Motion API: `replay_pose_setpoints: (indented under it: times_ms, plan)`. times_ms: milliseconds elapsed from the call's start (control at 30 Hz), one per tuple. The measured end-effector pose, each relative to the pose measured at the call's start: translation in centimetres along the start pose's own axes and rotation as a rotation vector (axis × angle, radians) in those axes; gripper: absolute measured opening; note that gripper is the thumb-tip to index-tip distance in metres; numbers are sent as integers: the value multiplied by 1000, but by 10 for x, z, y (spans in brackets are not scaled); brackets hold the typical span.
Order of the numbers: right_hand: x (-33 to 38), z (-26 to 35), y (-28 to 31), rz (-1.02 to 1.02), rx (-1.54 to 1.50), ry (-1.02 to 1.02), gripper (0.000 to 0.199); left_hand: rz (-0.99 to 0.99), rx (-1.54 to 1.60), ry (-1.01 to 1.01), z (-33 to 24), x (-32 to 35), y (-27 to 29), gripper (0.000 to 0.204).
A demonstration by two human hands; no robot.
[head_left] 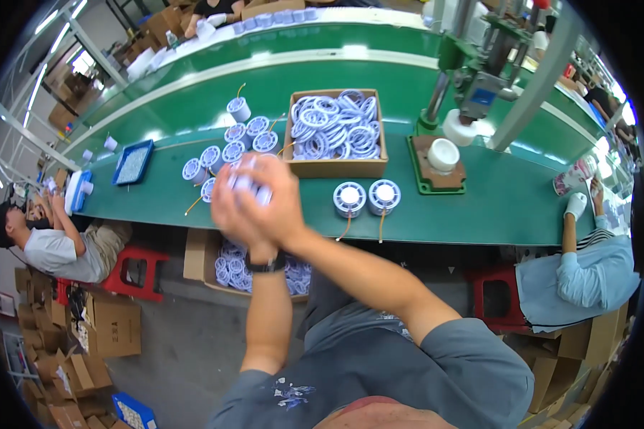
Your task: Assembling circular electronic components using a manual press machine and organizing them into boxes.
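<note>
Fingers (245, 187) of both hands curl together around a small cluster of white and blue round spools (249, 180), held just above the near edge of the green worktop (494, 207); motion blur hides how many spools there are. Left hand (230, 207) and right hand (279, 204) press against each other, both closed on the cluster, and a dark watch (267, 265) sits on the left wrist. Just beyond the hands, more spools (225, 146) with short yellow wires lie loose on the worktop. Beside these stands an open cardboard box (336, 167) full of white rings. Two capped spools (367, 197) sit to the right of the hands, near a small green press (472, 79). Under the worktop, another cardboard box (197, 254) holds further rings.
</note>
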State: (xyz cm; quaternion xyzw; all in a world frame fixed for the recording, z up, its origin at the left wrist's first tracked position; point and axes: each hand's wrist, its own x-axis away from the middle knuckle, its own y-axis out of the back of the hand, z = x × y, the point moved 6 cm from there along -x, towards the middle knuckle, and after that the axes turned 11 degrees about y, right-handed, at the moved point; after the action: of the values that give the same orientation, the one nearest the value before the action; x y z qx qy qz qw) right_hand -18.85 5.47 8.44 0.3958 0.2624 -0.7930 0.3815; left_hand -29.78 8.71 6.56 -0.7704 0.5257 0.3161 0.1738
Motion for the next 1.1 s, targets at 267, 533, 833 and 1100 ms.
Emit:
replay_pose_setpoints:
  times_ms: [267,533,833,1100]
  plan:
    - [-83,-111,95,-139,351,-258,18,270,543,484,10,-23,-203,24]
    - [-79,-139,116,-7,515,-130,15,263,78,267,-9,-10,-196,25]
    - [-72,-129,131,474,452,-214,23,471,-4,-56,-12,-12,-169,17]
    - [-72,-92,153,665,461,-49,46,144,507,205,-2,-11,-59,20]
